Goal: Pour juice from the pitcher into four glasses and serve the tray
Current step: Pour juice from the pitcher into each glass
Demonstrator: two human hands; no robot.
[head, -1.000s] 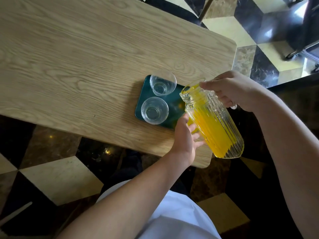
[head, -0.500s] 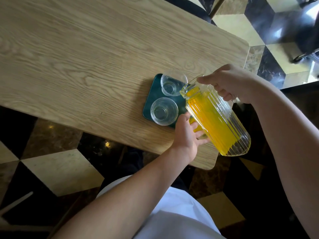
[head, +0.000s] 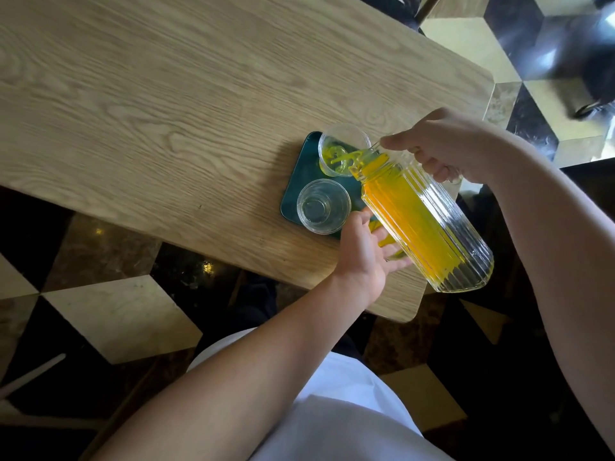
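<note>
ribbed clear glass pitcher of orange juice (head: 422, 221): tipped over the dark green rectangular tray (head: 301, 181) near the counter's (head: 166, 111) near right corner, spout over the far glass.
far clear glass (head: 342, 149): on the tray's far end, juice streaming in, only shallowly filled.
near clear glass (head: 323, 206): empty.
other glasses: hidden behind the pitcher; fill cannot be told.
progress: judged early; serving not begun.
right hand (head: 446, 144): fingers clenched on the pitcher's handle.
left hand (head: 369, 251): fingers spread, steadying the pitcher from beneath.
</note>
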